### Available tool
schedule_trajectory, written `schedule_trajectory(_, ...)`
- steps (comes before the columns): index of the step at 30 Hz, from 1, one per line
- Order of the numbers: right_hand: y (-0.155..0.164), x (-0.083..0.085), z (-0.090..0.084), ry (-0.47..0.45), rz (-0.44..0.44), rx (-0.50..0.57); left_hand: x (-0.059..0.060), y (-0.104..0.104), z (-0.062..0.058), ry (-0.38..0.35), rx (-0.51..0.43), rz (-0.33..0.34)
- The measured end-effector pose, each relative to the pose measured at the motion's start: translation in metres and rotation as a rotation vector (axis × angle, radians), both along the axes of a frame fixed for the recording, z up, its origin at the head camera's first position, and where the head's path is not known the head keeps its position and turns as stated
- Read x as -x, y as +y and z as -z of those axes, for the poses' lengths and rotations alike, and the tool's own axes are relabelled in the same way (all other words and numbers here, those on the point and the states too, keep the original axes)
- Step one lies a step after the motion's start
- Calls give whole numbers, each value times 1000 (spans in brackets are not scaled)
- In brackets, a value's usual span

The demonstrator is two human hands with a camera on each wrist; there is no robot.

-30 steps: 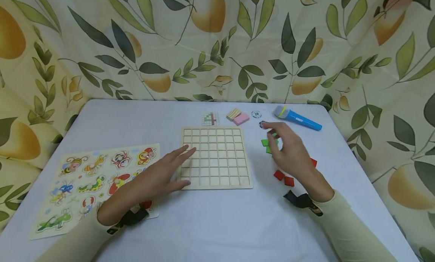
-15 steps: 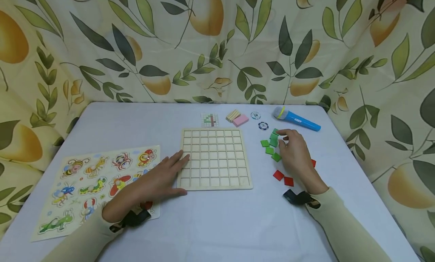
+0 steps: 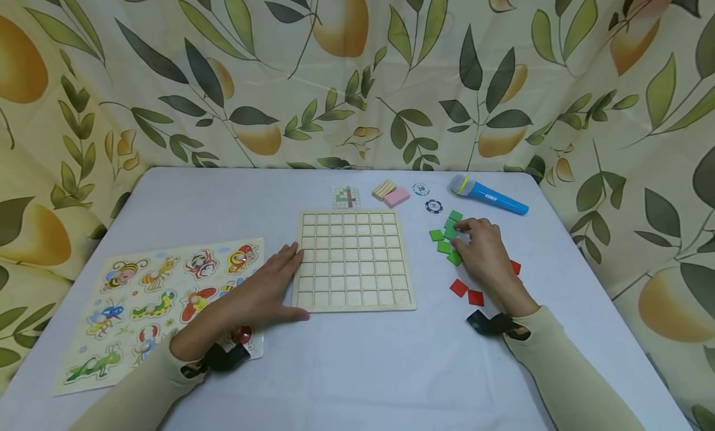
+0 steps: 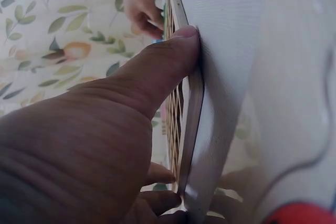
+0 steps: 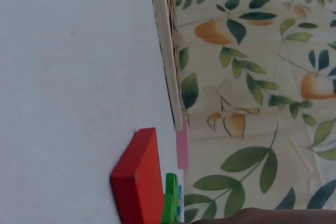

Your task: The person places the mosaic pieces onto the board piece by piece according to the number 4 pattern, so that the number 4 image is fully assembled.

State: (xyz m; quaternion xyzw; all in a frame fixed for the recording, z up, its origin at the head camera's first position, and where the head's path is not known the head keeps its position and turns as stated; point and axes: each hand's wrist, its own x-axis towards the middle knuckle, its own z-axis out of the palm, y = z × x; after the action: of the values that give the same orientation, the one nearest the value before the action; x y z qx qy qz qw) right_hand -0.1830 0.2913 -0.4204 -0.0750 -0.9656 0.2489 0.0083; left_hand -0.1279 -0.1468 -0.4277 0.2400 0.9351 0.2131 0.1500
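A pale wooden grid board (image 3: 354,260) lies in the middle of the table. My left hand (image 3: 259,294) rests at its left side, fingers extended along the edge and thumb by the front left corner. The left wrist view shows that thumb (image 4: 163,61) pressed to the board's edge. My right hand (image 3: 485,257) is bent over a loose group of green square tiles (image 3: 444,246), thumb and index fingertips right at the tiles on their right side. I cannot tell whether a tile is pinched there. Several red tiles (image 3: 459,287) lie nearer me, one partly behind the right wrist.
An insect puzzle board (image 3: 162,307) lies at left, partly under my left forearm. Behind the grid board are a small pattern card (image 3: 346,197), a striped block (image 3: 384,189), a pink block (image 3: 396,197), two round chips (image 3: 434,206) and a blue toy microphone (image 3: 491,195).
My right hand has come down and back from near the dark chip to the green tiles. My left hand has drawn back slightly from over the grid board to its left edge.
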Motion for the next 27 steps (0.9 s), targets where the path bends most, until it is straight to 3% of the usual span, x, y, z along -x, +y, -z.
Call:
schedule_trajectory(11,-1,2,-1,-19,-24,28,1,1,1,-11,-10,-33)
schedule_trajectory(19,-7,-2,-6,-27,-61,44,5,-2,2,-88,-101,-98)
schedule_trajectory(27,-22,-10,-22,-30,-144,65,11,-3,1,-62,-137,-74)
